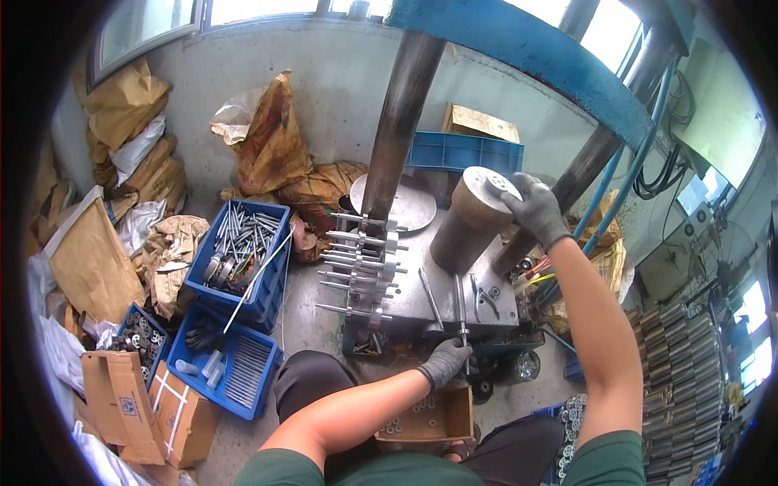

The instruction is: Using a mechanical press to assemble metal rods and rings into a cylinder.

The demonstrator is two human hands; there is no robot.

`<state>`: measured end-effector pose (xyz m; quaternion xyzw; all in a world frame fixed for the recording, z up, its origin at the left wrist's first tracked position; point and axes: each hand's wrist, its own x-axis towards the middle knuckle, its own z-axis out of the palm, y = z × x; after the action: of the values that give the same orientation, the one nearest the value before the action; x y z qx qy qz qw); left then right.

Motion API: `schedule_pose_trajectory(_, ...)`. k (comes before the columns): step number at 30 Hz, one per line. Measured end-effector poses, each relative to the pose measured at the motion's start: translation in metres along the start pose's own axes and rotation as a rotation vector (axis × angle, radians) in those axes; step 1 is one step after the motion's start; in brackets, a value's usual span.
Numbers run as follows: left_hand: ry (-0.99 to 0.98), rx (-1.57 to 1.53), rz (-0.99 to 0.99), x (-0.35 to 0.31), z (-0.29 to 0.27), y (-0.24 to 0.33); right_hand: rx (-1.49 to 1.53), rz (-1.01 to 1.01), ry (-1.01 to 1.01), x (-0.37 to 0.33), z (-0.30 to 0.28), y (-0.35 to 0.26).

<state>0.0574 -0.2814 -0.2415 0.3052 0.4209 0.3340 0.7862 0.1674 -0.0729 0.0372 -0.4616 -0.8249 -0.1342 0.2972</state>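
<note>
My left hand (446, 362), in a grey glove, is closed around the lower part of a slim metal shaft (461, 312) at the front edge of the press table. On the upright steel cylinder (468, 223) lies a small round metal disc (500, 183) with holes. My right hand (538, 212), also gloved, has its fingertips on the disc's right edge. Pliers (486, 299) and a metal rod (429, 296) lie on the table between cylinder and left hand. Left of them, several shafts fitted with round collars (361, 271) lie in a row.
The blue press frame (527, 49) and its steel columns (403, 121) rise around the table. At left stand blue crates (279, 279) of metal rods and parts. A cardboard box (462, 405) of small rings sits between my knees. Stacked metal bars (681, 389) fill the right.
</note>
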Motion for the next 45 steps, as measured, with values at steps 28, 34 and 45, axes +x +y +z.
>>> schedule_pose_trajectory(28,0.121,0.469,0.873,-0.067,0.018,0.080,-0.051,0.356,0.096,-0.306,-0.228,0.039)
schedule_pose_trajectory(34,-0.014,0.468,1.400,-0.055,0.033,0.199,-0.098,0.289,0.377,-0.251,-0.217,0.095)
schedule_pose_trajectory(45,0.271,0.468,1.294,0.039,0.036,0.356,-0.133,0.281,0.200,-0.188,-0.195,0.158)
